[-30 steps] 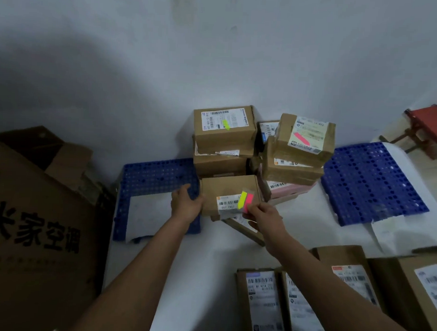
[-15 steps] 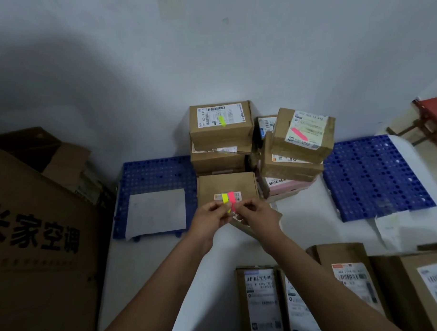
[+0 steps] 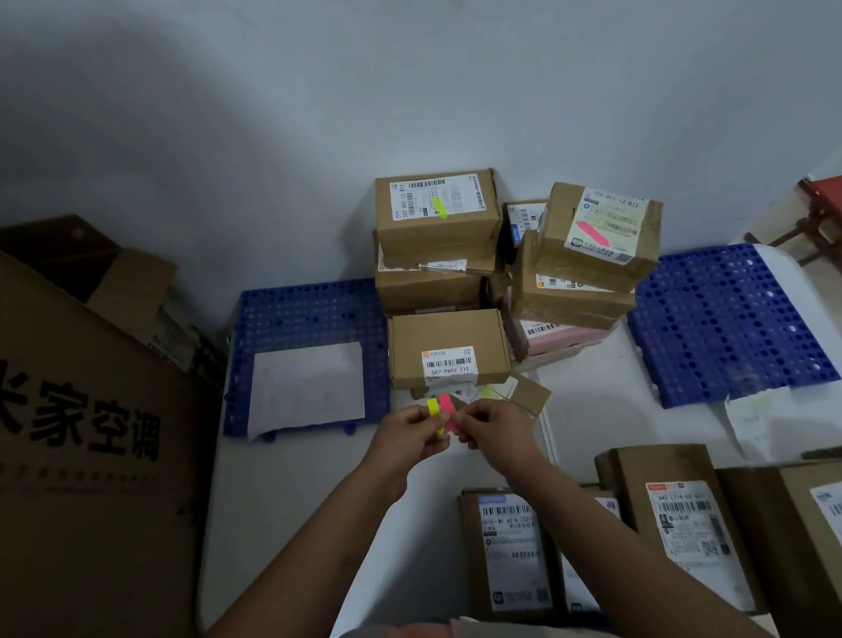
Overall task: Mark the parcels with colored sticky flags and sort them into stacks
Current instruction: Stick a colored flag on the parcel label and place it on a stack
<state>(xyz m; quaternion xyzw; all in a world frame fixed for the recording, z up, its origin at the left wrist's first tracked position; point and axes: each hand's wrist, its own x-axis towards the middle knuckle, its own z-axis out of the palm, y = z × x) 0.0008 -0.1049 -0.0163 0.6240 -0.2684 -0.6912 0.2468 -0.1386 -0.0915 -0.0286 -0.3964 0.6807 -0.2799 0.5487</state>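
A brown parcel (image 3: 449,341) with a white barcode label lies just beyond my hands, no flag on its top. My left hand (image 3: 408,437) and my right hand (image 3: 494,431) meet in front of it and both pinch a small pad of yellow and pink sticky flags (image 3: 440,410). Behind it, a stack is topped by a parcel with a yellow flag (image 3: 437,209). To its right, another stack is topped by a parcel with a pink flag (image 3: 601,229). Several parcels without flags (image 3: 511,551) lie at the lower right.
Two blue perforated mats (image 3: 309,315) (image 3: 729,320) lie on the white surface, the left one with a white sheet on it. A large printed carton (image 3: 80,450) fills the left side. A red stool (image 3: 838,209) stands at the far right by the wall.
My left hand left the parcel's side and joined my right hand at the flag pad. Both hands drew back from the parcel's label toward me.
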